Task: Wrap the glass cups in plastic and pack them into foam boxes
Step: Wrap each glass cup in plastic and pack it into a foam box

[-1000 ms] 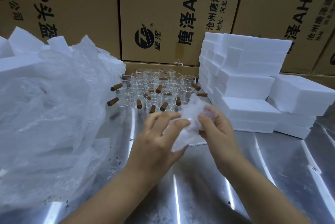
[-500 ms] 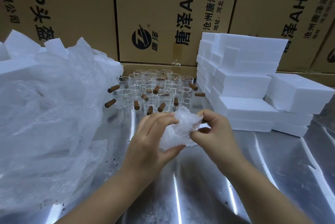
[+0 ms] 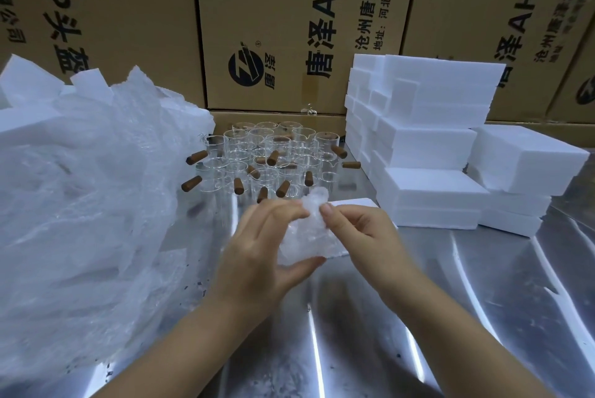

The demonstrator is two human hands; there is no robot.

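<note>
Plastic heap (image 3: 80, 204) left, foam boxes (image 3: 425, 146) right.

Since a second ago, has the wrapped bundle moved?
Yes: the wrapped bundle came down toward the person, away from the glass cups it had overlapped.

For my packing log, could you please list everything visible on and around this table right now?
Glass cups: over a dozen, clear with brown handles, clustered at back centre.
Foam boxes: many, white, stacked at right.
Foam slab: one, white, flat behind the hands.
Plastic sheets: one heap, translucent white, left.
Foam pieces: a few, white, behind the heap.
Cardboard cartons: several, brown, along the back.
Table: one, shiny metal.
Plastic bundle: one, clear, between both hands; contents unclear.
Left hand: grips the bundle.
Right hand: pinches its top.
</note>
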